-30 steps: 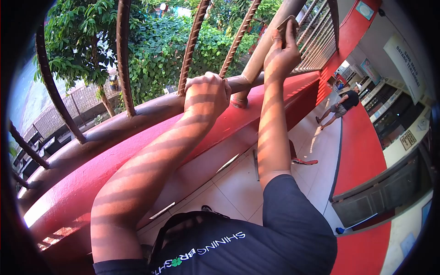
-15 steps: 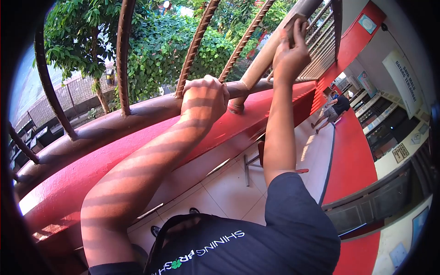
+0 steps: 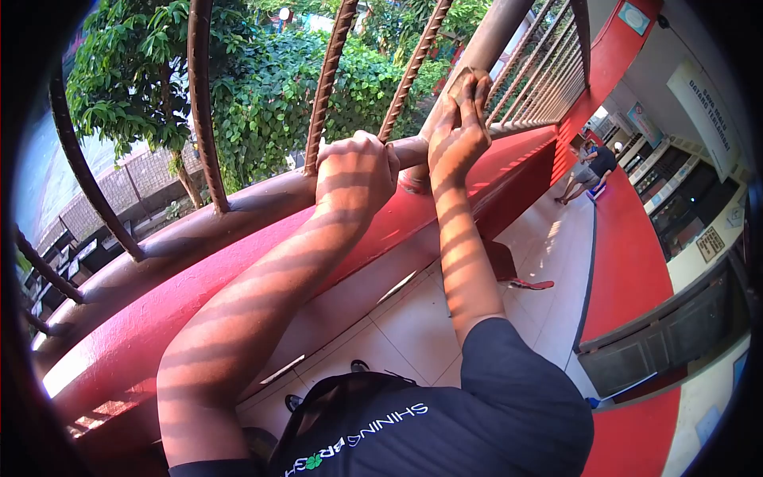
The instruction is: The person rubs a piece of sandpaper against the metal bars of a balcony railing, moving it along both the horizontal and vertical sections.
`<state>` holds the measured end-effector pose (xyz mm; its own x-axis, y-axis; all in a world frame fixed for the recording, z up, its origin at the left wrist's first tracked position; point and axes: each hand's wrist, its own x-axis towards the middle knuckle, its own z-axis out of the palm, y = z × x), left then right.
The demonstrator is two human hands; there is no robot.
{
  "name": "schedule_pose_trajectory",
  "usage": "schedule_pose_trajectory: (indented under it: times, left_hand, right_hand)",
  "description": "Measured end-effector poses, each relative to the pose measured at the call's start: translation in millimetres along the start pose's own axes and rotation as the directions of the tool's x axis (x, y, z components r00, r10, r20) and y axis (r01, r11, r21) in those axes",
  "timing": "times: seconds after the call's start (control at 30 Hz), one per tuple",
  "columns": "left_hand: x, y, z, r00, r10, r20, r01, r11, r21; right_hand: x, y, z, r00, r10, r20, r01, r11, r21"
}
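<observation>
My left hand (image 3: 354,176) is closed around the brown horizontal rail (image 3: 266,197), beside the foot of a ribbed bar (image 3: 327,87). On the thick slanting post (image 3: 499,36), my right hand (image 3: 458,147) presses a small brownish piece (image 3: 470,73) that looks like sandpaper. The piece is mostly hidden under my fingers, and its kind is hard to be sure of. Paler, duller patches show on the post around that hand. Striped shadows fall across both forearms.
Below the rail runs a red ledge (image 3: 175,298). Light tiles (image 3: 350,350) cover the floor, where a red-brown object (image 3: 501,262) stands under my right arm. Further along, a person (image 3: 592,168) bends forward. Trees and bushes (image 3: 270,103) grow beyond the bars.
My right hand has slid down the post toward the rail, with the piece under its fingers. The left hand keeps its hold on the rail. The view has shifted slightly.
</observation>
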<state>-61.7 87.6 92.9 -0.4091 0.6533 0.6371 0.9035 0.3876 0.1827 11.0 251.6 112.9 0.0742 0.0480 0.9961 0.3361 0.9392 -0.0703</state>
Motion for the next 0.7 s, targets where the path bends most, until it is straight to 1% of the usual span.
schedule_pose_trajectory:
  times: [0.03,0.07,0.1,0.13,0.17,0.2,0.23,0.27,0.3,0.37,0.4,0.43,0.47,0.5,0.57,0.6,0.63,0.67,0.7]
  left_hand:
    - [-0.6,0.4,-0.2,1.0,-0.008,0.017,0.008,1.0,0.002]
    - [-0.5,0.4,0.3,1.0,0.0,0.019,0.0,1.0,0.002]
    - [-0.4,0.3,1.5,1.0,0.0,-0.003,0.0,1.0,0.001]
    - [-0.9,-0.1,2.5,1.0,0.0,-0.022,0.0,1.0,-0.002]
    - [-0.6,-0.1,2.4,1.0,0.0,-0.019,0.0,1.0,-0.005]
    - [-0.7,0.4,1.4,1.0,-0.003,-0.001,0.003,1.0,-0.001]
    - [-1.0,0.6,-0.8,1.0,0.001,0.012,-0.001,1.0,0.005]
    - [-1.7,0.4,-4.1,1.0,-0.001,0.017,0.001,1.0,-0.023]
    - [-3.3,-0.3,-2.9,1.0,0.01,0.012,-0.009,1.0,-0.029]
    - [-2.5,-0.7,2.4,0.999,0.03,-0.038,-0.03,0.999,-0.011]
    - [-1.7,0.1,0.4,1.0,0.013,0.001,-0.013,1.0,-0.022]
    - [-3.4,-0.1,1.8,1.0,0.014,0.005,-0.014,1.0,-0.023]
    - [-2.5,-0.5,4.3,0.999,0.027,-0.02,-0.027,0.999,-0.019]
    - [-1.3,-1.4,5.6,0.998,0.038,-0.046,-0.039,0.999,-0.015]
    - [-2.1,-2.4,4.9,0.998,0.046,-0.053,-0.047,0.998,-0.027]
    - [-2.8,-1.7,3.8,0.999,0.039,-0.023,-0.04,0.999,-0.026]
    - [-1.8,-0.9,1.7,1.0,0.03,-0.002,-0.03,0.999,-0.028]
    - [-2.5,-0.1,-0.4,1.0,0.029,0.001,-0.029,1.0,-0.006]
    - [-2.0,0.2,0.1,1.0,0.031,-0.004,-0.031,0.999,-0.011]
  right_hand:
    - [25.2,-2.7,3.4,0.997,-0.075,-0.013,0.074,0.994,-0.081]
    - [62.9,-9.1,9.6,0.994,-0.088,-0.071,0.086,0.996,-0.031]
    - [100.9,-11.1,12.0,0.983,-0.156,-0.097,0.151,0.987,-0.05]
    - [127.4,-26.8,1.0,0.998,0.011,0.058,-0.01,1.0,-0.015]
    - [141.4,-38.5,-4.6,0.961,0.172,0.218,-0.176,0.984,-0.004]
    - [124.7,-30.4,2.0,0.998,0.004,0.059,0.0,0.997,-0.072]
    - [97.2,-17.9,12.2,0.979,-0.18,-0.092,0.163,0.972,-0.17]
    - [56.8,-21.2,4.4,0.999,-0.028,-0.021,0.024,0.986,-0.166]
    - [16.7,-10.3,3.8,0.998,-0.065,0.002,0.065,0.984,-0.165]
    - [-7.1,-1.0,12.0,0.993,-0.112,-0.03,0.106,0.983,-0.149]
    - [19.4,-10.4,10.5,0.995,-0.098,0.02,0.1,0.98,-0.172]
    - [57.0,-23.8,9.7,0.989,-0.143,0.027,0.145,0.963,-0.226]
    - [98.0,-22.5,14.3,0.975,-0.22,-0.031,0.208,0.953,-0.219]
    - [131.3,-41.3,3.4,0.992,0.065,0.111,-0.052,0.992,-0.115]
    - [138.2,-34.3,5.6,0.997,-0.05,0.067,0.061,0.982,-0.179]
    - [112.6,-18.8,11.1,0.975,-0.216,-0.057,0.2,0.957,-0.209]
    - [72.4,-18.6,1.9,0.993,-0.107,0.04,0.113,0.972,-0.205]
    - [28.6,-11.7,1.2,0.991,-0.114,0.068,0.125,0.972,-0.2]
    - [10.0,-20.3,-0.9,0.988,-0.121,0.096,0.138,0.971,-0.193]
